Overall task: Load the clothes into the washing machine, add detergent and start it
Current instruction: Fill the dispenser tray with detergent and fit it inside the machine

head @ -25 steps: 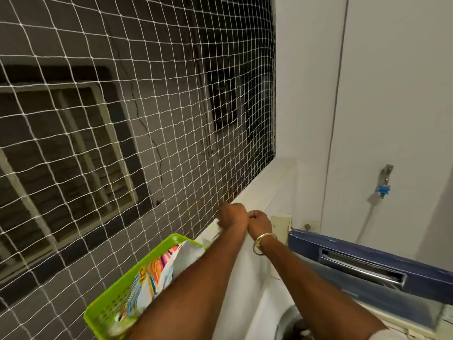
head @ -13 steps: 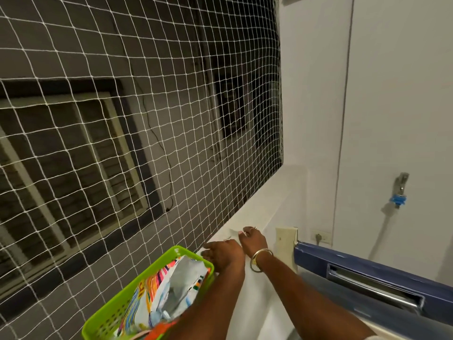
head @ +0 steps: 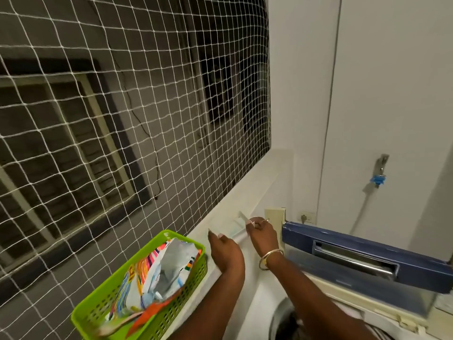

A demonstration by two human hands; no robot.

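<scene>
While white netting (head: 122, 119) fills the view from nine to twelve o'clock, a white wall (head: 392, 82) fills the one-to-three side. At four o'clock stands the washing machine (head: 348, 312), its blue lid (head: 367, 256) raised and dark clothes (head: 294, 325) just visible in the drum at five o'clock. A white ledge (head: 245, 192) runs from centre down to six o'clock. On it, at seven o'clock, sits a green basket (head: 98, 307) holding an opened, brightly printed detergent bag (head: 157, 273).

Just below centre, both hands work on a small pale sachet (head: 235, 231), blurred and hard to identify, lying on the ledge. The left hand (head: 226, 249) pinches one end, and the right hand (head: 262, 231), wearing a bangle (head: 269, 258), pinches the other; the hands are slightly apart, each closed on it.

The sachet looks light, thin and floppy, probably slick, so a firm pinch at its edges seems the best hold. The detergent bag looks soft and crinkly, likely to spill if tipped; gripping below its open mouth seems safest.
</scene>
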